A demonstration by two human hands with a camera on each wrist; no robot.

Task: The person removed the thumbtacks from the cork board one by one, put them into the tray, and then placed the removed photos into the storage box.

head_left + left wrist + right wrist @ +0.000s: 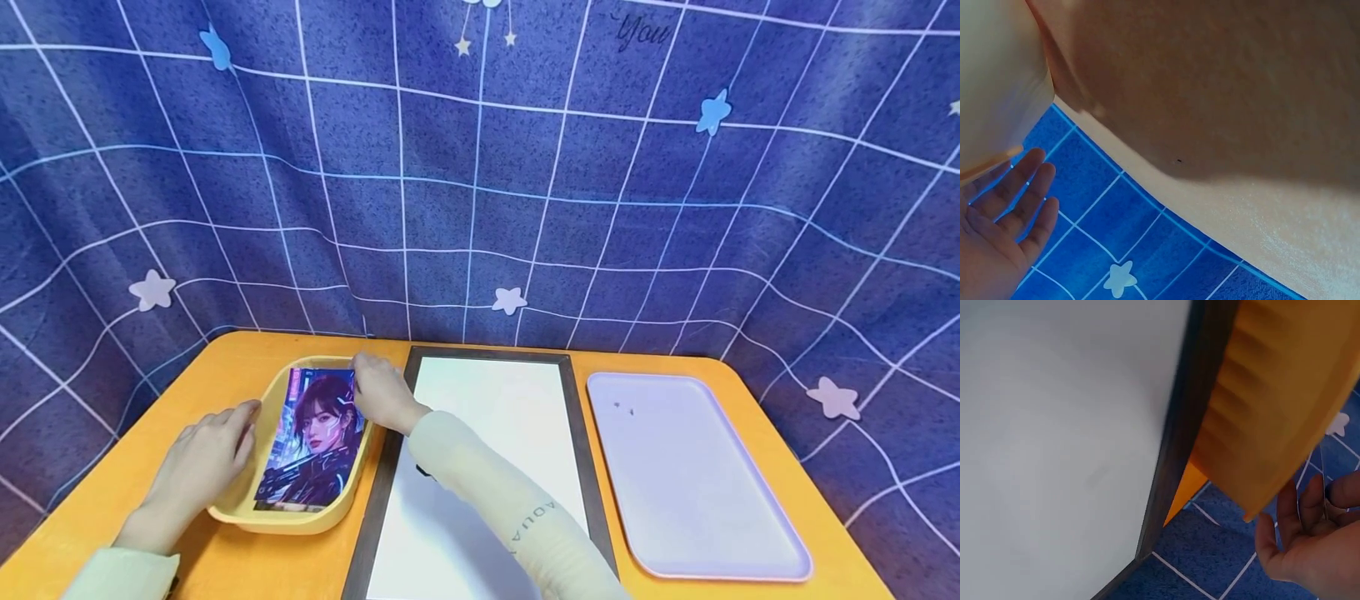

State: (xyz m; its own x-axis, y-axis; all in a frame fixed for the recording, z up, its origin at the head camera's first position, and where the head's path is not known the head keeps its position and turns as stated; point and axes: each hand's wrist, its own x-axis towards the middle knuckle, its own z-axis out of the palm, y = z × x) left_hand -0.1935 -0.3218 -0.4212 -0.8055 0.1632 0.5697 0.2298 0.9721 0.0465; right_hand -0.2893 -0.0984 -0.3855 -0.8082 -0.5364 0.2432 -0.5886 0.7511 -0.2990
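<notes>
A yellow tray (pixel 262 522) with a raised rim stands on the left of the orange table. In it lies a glossy picture card (pixel 318 442) of a figure with dark hair against a neon city. A sliver of something else shows under the card's lower edge. My right hand (pixel 382 392) pinches the card's upper right corner, beside the tray's far right rim; its fingers (pixel 1312 503) show past the tray's edge in the right wrist view. At the tray's left rim is my left hand (pixel 198 462), fingers loosely extended (pixel 1038 184) and gripping nothing visible.
A white panel with a dark frame (pixel 577 433) lies mid-table, under my right forearm. To its right is a pale lilac tray (pixel 690 475) with small dark marks near its upper left. A blue curtain (pixel 450 208) with grid lines and stars hangs behind the table.
</notes>
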